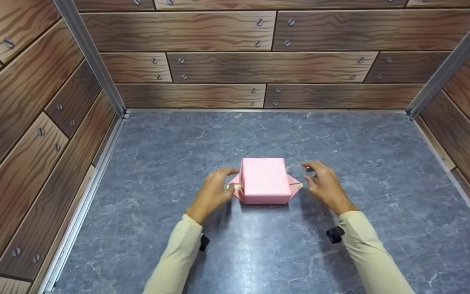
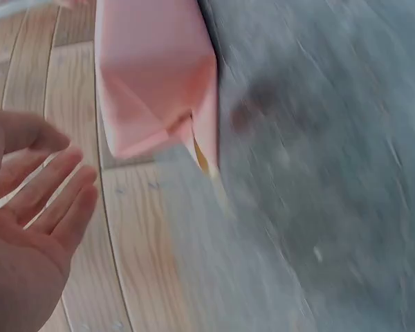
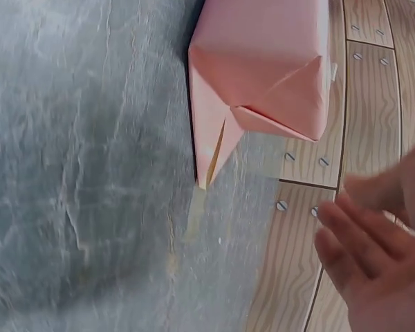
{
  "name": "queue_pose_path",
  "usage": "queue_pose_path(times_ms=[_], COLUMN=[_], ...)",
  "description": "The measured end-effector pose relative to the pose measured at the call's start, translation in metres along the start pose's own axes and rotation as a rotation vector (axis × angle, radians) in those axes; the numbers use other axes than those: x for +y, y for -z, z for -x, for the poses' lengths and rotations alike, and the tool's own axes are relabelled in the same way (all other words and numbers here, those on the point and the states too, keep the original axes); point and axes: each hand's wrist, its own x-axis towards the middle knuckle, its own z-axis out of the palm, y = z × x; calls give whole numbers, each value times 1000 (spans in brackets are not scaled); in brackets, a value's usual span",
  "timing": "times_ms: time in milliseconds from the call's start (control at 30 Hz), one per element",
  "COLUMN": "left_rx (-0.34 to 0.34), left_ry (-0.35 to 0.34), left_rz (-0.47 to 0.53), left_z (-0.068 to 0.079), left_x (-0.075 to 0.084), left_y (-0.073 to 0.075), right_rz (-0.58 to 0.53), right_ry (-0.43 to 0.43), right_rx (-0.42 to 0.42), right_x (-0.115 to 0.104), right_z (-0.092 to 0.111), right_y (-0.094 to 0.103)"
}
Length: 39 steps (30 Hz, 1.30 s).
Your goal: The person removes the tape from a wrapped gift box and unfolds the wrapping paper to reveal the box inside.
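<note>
While the pink wrapped box (image 1: 266, 179) sits just below the centre of the head view, flat on the grey marbled tabletop (image 1: 255, 241), you've got a hand at either side of it. Light and boxy, I'd judge: firm under the wrap, but soft at the ends, where the left flap (image 1: 238, 194) and the right flap (image 1: 294, 190) poke out as folded paper points. Those tips could crease or tear under a hard squeeze, and the smooth paper may slip a little, so grip the box by its sturdier sides and give the flaps fingertips only.

And your fingers! Your left hand (image 1: 214, 188), left of centre, is loosely curved, thumb apart; it overlaps the left flap in the head view, yet the left wrist view shows a gap, so no grip there. Your right hand (image 1: 325, 185), right of centre, hovers just beside the right flap, fingers gently bent, thumb apart, holding nothing, blurred at the right wrist view's lower right.
</note>
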Motion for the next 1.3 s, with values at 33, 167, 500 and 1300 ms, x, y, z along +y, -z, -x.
queue_pose_path(times_ms=[33,167,500,1300], left_rx=[-36,-175,-253,-275], left_ry=[19,82,62,85], left_rz=[-4,-11,-42,-40], left_z=[1,6,1,0], left_x=[-3,-13,-21,-25], left_y=[2,0,-22,-31], right_rz=[-12,-40,-112,-79], right_ry=[0,-11,-4,10], right_rx=[-53,-255,-437,-398], right_x=[1,3,13,25], right_z=[0,-1,-1,5], right_y=[0,-1,-23,-32])
